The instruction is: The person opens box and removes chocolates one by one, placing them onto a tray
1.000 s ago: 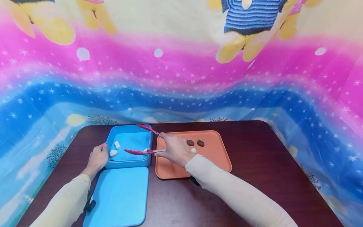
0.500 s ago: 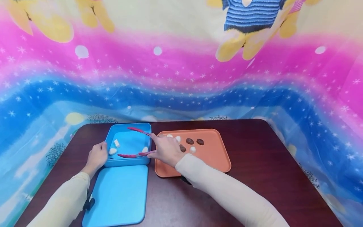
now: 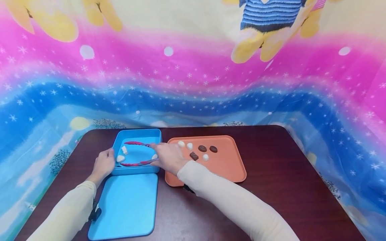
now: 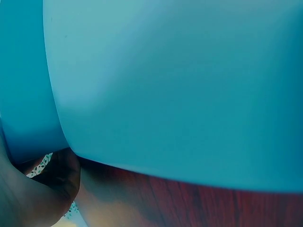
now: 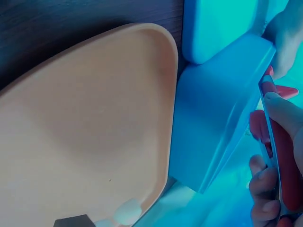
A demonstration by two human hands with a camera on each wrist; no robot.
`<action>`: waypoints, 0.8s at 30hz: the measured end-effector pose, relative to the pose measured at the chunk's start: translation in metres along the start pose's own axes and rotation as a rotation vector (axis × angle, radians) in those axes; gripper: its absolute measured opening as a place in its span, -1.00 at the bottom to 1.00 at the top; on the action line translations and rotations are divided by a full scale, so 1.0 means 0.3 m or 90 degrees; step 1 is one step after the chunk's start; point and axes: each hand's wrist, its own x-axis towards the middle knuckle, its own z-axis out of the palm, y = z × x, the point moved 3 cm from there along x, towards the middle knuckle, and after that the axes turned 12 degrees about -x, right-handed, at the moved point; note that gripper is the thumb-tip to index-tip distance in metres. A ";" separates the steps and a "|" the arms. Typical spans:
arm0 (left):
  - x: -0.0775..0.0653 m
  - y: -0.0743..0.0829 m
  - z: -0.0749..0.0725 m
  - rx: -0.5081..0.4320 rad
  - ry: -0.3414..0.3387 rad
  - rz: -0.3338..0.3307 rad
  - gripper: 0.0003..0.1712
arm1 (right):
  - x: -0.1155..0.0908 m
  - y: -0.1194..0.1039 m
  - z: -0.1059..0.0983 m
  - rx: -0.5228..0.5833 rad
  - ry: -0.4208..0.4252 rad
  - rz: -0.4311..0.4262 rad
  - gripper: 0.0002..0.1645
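My left hand (image 3: 104,164) grips the left wall of a light-blue box (image 3: 135,171), its fingers at the rim. In the left wrist view, the thumb and fingers (image 4: 42,194) curl beneath the blue edge. Red tongs (image 3: 136,143) are held in my right hand (image 3: 169,157), their two arms spread apart and reaching over the box. Inside the box lie a white block (image 3: 124,149) and a rounded white piece (image 3: 120,158) near the left wall, close to the tong tips. Another white piece (image 3: 154,156) is partly hidden by my right hand.
Right of the box stands an orange tray (image 3: 223,172) bearing brown chocolate-like pieces (image 3: 202,148) and small white pieces (image 3: 205,157). A flat blue lid (image 3: 126,207) lies in front of the box. A printed cloth (image 3: 193,73) hangs behind the dark wooden table (image 3: 265,160).
My right hand has moved left with the tongs, carrying their tips further across the box and uncovering more pieces on the tray. The left hand keeps its place at the box.
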 end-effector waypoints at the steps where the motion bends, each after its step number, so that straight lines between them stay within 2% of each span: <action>1: 0.001 0.001 -0.001 -0.001 0.001 0.002 -0.24 | 0.005 -0.004 0.001 0.000 -0.005 -0.001 -0.23; 9: 0.007 -0.001 0.003 0.000 0.003 -0.003 -0.23 | 0.039 -0.027 0.019 -0.026 -0.049 -0.031 -0.28; 15: 0.008 -0.004 0.001 0.006 0.007 -0.007 -0.24 | 0.064 -0.040 0.040 -0.002 -0.078 -0.038 -0.33; 24: 0.000 0.001 -0.001 0.000 0.002 -0.006 -0.23 | 0.082 -0.064 0.048 0.008 -0.104 -0.040 -0.53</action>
